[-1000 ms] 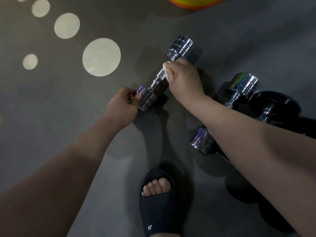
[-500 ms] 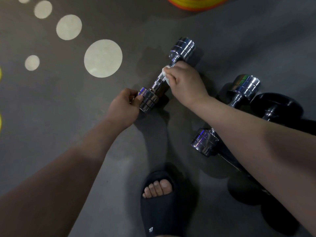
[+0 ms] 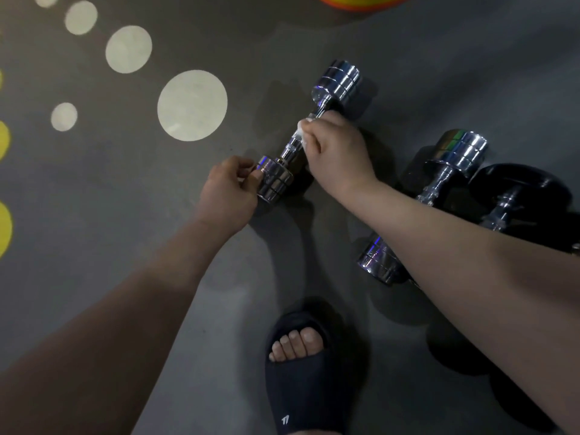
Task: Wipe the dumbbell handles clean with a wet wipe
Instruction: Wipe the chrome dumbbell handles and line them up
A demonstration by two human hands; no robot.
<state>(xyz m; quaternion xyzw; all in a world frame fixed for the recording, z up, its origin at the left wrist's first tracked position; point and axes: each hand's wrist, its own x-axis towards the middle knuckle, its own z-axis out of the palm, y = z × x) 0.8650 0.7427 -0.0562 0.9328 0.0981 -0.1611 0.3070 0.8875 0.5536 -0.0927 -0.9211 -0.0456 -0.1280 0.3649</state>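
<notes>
A small chrome dumbbell (image 3: 337,81) lies diagonally on the grey floor. My left hand (image 3: 227,196) grips its near head. My right hand (image 3: 337,149) is wrapped round the handle, with a white wet wipe (image 3: 300,130) pressed against the bar under my fingers. Only a sliver of the wipe shows. A short stretch of bare handle is visible between my two hands.
A second chrome dumbbell (image 3: 452,161) and a black dumbbell (image 3: 521,193) lie to the right, partly under my right forearm. My foot in a dark slipper (image 3: 306,372) stands below. Pale floor circles (image 3: 192,105) sit at left; an orange-yellow object (image 3: 361,1) at the top edge.
My right hand with the wipe has slid a little along the handle toward the near head. My left hand keeps its hold on the near head.
</notes>
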